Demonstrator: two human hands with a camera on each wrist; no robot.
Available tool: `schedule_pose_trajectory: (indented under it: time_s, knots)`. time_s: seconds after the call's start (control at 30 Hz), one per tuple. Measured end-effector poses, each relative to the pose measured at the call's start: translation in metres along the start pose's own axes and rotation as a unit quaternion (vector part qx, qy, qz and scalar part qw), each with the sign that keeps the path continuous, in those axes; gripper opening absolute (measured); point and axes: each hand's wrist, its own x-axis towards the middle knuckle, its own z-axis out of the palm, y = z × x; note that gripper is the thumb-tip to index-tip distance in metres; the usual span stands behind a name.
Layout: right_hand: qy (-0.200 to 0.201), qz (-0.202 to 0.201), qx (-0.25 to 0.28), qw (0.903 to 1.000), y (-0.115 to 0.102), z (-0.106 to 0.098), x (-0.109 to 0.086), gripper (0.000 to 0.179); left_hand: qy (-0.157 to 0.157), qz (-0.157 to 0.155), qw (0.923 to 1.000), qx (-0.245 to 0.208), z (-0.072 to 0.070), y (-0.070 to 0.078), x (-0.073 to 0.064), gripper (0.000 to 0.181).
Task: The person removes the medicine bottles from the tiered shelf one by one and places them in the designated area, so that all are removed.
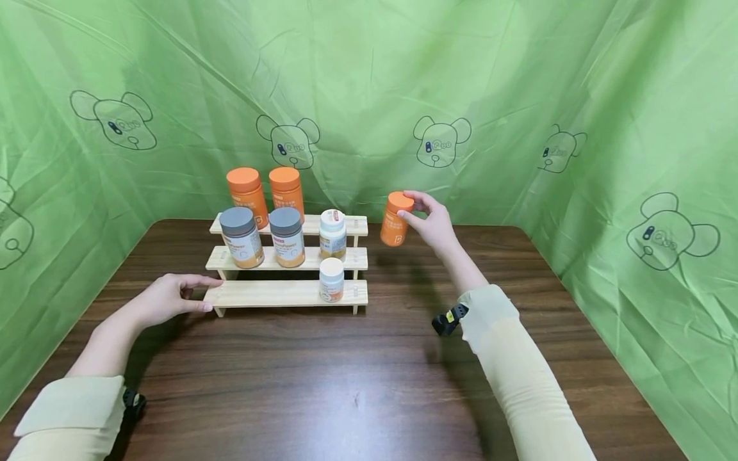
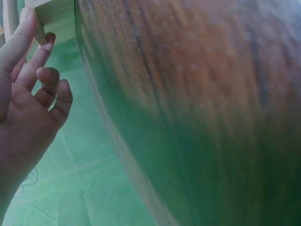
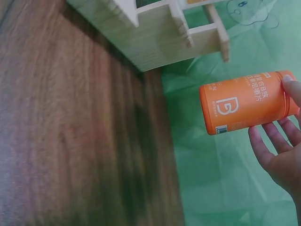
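Observation:
My right hand (image 1: 432,221) holds an orange pill bottle (image 1: 394,224) by its lid end, in the air to the right of a three-step wooden display rack (image 1: 265,293). In the right wrist view the orange bottle (image 3: 244,104) shows a white letter and a barcode, with thumb and fingers on opposite sides. My left hand (image 1: 173,298) pinches the left end of the rack's lowest step between thumb and index finger. The left wrist view shows that hand (image 2: 33,101) with its other fingers bent off the wood.
Two orange bottles (image 1: 286,192) stand on the top step's left, a white bottle (image 1: 332,237) further right. Two grey-lidded jars (image 1: 287,240) stand on the middle step; a small white bottle (image 1: 331,282) is on the lowest step's right. Green cloth (image 1: 369,83) hangs behind the brown table (image 1: 323,384).

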Motion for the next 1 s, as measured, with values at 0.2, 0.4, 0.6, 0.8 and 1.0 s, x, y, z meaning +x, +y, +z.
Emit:
schedule_pose_trajectory:
  time_s: [0.2,0.4,0.6,0.8,1.0]
  knots:
    - [-0.005,0.009,-0.004,0.9999,0.007,0.001,-0.015,0.046,-0.006,-0.009,0.9999,-0.005,0.001,0.001,0.000,0.052]
    - [0.012,0.016,-0.006,0.9998,0.025,0.005,-0.021,0.045,-0.002,-0.009,0.9999,-0.007,0.001,0.001,-0.001,0.052]
    - [0.013,0.021,0.011,0.9996,0.047,0.010,-0.018,0.046,-0.004,-0.016,0.9998,-0.009,0.000,-0.001,-0.003,0.055]
    - [0.035,0.035,0.003,0.9988,0.087,0.015,-0.010,0.046,-0.002,-0.012,0.9999,-0.012,0.001,-0.001,-0.001,0.055]
    - [0.041,0.041,0.019,0.9981,0.090,0.016,-0.009,0.046,-0.002,-0.008,0.9999,-0.013,0.000,-0.003,0.002,0.055]
